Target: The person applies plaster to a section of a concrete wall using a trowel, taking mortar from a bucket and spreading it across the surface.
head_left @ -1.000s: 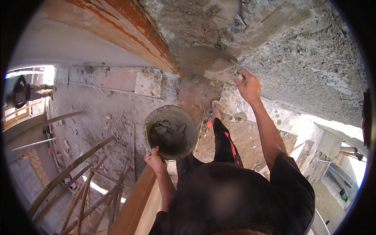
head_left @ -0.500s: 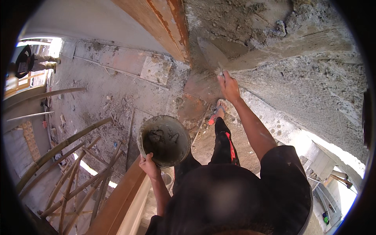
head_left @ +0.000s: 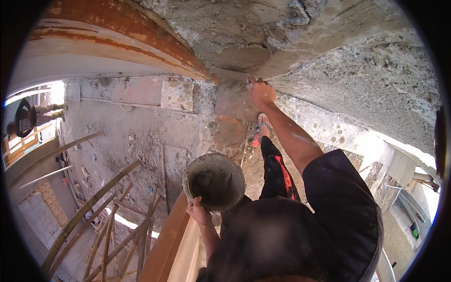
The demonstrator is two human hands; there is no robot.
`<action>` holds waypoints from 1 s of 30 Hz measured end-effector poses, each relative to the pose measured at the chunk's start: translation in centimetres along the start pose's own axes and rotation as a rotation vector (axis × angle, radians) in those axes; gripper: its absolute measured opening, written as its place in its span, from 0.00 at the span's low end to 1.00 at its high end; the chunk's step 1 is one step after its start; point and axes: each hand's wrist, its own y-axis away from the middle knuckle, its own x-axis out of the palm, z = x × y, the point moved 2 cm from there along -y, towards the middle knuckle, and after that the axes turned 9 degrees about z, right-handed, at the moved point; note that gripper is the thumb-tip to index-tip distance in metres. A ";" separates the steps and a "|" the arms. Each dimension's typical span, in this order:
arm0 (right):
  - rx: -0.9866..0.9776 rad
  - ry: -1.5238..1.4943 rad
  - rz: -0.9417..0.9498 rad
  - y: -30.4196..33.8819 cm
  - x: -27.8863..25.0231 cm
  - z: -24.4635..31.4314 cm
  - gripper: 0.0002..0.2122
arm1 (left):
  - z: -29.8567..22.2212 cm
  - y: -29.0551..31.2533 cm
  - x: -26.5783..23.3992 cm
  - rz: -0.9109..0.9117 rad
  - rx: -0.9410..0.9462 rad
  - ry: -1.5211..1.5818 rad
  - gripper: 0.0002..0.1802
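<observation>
My left hand grips the near-left rim of a round grey bucket, its thumb over the edge. Wet grey mortar lies in the bottom. My right hand is stretched far forward, closed round the handle of a trowel, most of which the fingers hide. The trowel's thin blade points left, seen nearly edge-on, at the wet mortar low on the rough wall. Smoother, darker mortar covers the wall's corner beside the wooden frame.
A worn wooden frame borders the wall on the left. Bamboo poles cross at the lower left, beside a brown wooden beam. Flat boards lie on the dusty floor. Another person stands far off at left.
The trowel blade has gone from showing its broad face to nearly edge-on, and my right hand has turned over. The bucket sits farther right in view. The whole view has shifted.
</observation>
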 end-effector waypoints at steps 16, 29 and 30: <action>-0.072 -0.035 -0.058 20.8 -20.8 -5.7 0.16 | -11.2 -2.7 12.7 0.394 0.292 -0.107 0.22; -0.287 0.200 0.025 33.4 -17.2 12.2 0.17 | -24.1 -1.1 9.1 0.949 0.468 -0.072 0.20; -0.290 0.231 0.035 33.5 -17.3 12.6 0.17 | -24.4 -0.9 8.1 0.937 0.534 -0.101 0.20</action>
